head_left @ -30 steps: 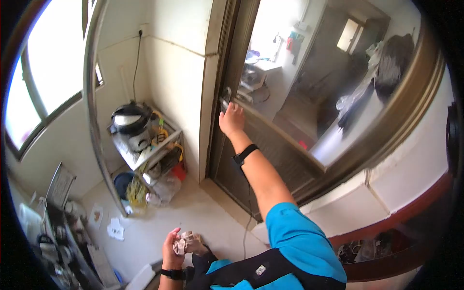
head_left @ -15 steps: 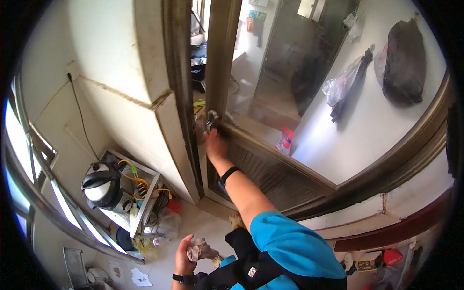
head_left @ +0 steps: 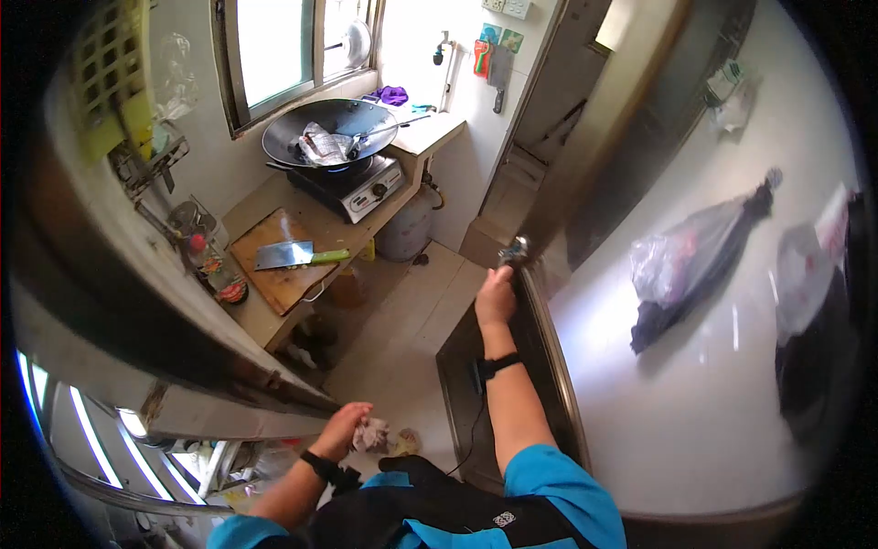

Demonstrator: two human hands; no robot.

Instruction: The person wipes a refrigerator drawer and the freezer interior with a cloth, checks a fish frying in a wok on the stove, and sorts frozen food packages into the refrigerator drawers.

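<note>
My right hand reaches forward, its fingers closed on the metal handle of a brown-framed door. The door stands open into a small kitchen. Low at my left side, my left hand grips a crumpled, pale pinkish cloth. That hand is close to the door frame's edge, and I cannot tell whether it touches it.
A wok with a plastic package sits on a portable stove. On the counter, a cleaver lies on a wooden cutting board beside a red-capped bottle. Plastic bags hang at right. The tiled floor extends inside.
The door has swung inward from nearly closed to open, with my right hand still on its handle. My view has turned left, revealing the wok and counter. The cloth remains in my left hand.
</note>
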